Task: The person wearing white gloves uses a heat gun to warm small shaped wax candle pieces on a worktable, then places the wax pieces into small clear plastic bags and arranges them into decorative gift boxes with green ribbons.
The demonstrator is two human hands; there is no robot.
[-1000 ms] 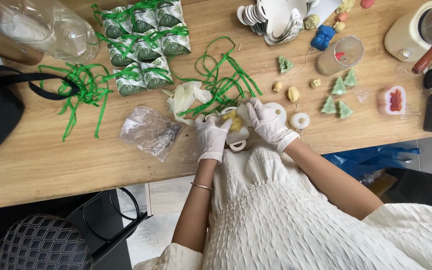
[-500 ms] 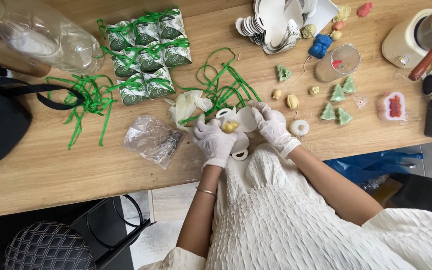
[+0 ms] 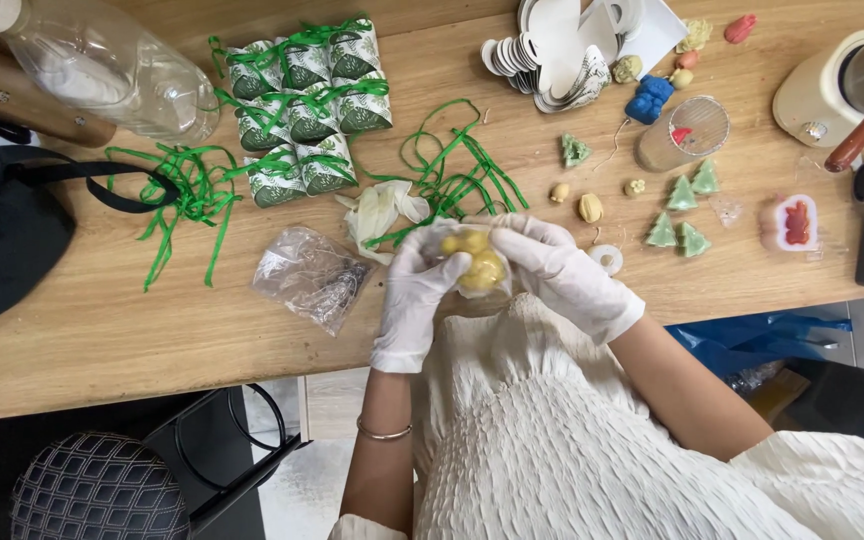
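Yellow figure [image 3: 479, 265] half-hidden between gloved hands [image 3: 492, 285]

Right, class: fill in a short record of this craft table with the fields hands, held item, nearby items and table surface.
hands: left hand and right hand, both in white gloves, brought together at the table edge
held item: yellow moulded piece in a clear wrapper, gripped by both hands
nearby items: clear plastic bag, loose green ribbons, wrapped green-and-white packets, small green tree shapes
table surface: wooden table
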